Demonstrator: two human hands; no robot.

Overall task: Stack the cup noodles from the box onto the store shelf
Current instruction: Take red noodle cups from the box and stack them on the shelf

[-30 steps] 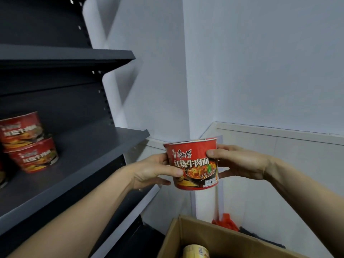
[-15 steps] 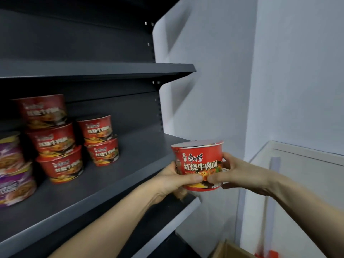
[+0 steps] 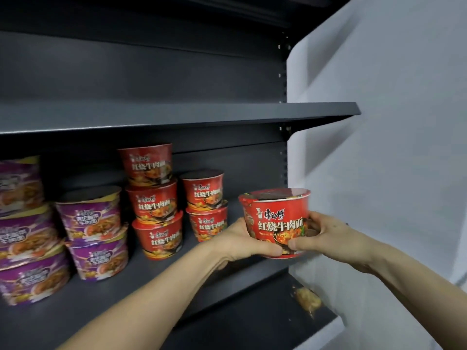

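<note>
Red noodle cup [image 3: 276,221] upright between left hand [image 3: 242,242] and right hand [image 3: 326,234], thumbs forward.

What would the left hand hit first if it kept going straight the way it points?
The left hand grips the held red cup. Along the forearm's line it looks free: right of the two-cup red stack, then the shelf's back panel, though depth is unclear.

The shelf [image 3: 121,291] looks like painted metal: dark grey, matt and faintly grainy. The nearest red cup [image 3: 278,223] has a glossy film skin that catches the light on top. The purple cups [image 3: 91,218] shine the same way, though their wrap is a little wrinkled. The wall [image 3: 391,147] is smooth, matt white.
</note>
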